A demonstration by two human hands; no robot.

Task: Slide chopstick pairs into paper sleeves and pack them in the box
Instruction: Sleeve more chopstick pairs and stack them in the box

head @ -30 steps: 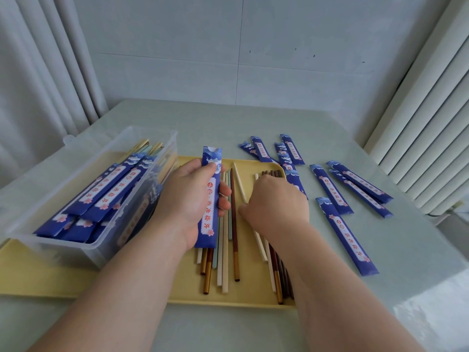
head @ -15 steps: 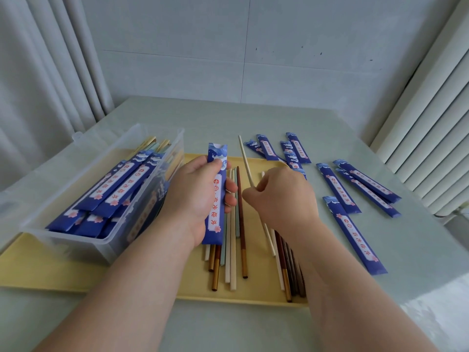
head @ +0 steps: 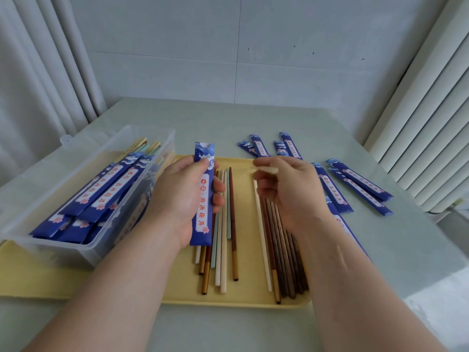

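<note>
My left hand [head: 182,196] grips a blue paper sleeve [head: 203,199] upright over the yellow tray [head: 243,298], its open end pointing away from me. My right hand [head: 291,191] hovers to the sleeve's right, its fingertips pinching a cream chopstick [head: 266,170] that is blurred and mostly hidden by the fingers. Loose chopsticks [head: 223,250] in cream, mint, red and gold lie on the tray under the sleeve. A bundle of dark brown chopsticks [head: 284,255] and one cream chopstick lie under my right wrist. The clear plastic box [head: 76,247] on the left holds several sleeved pairs [head: 106,184].
Several empty blue sleeves [head: 355,184] lie scattered on the pale table to the right of the tray and behind it. A white ribbed radiator [head: 431,123] stands at the right; curtains hang at the left. The wall is just behind the table.
My right hand lifted a cream chopstick off the tray and swung it so its tip no longer sticks up past the fingers. My left hand kept holding the sleeve nearly still.
</note>
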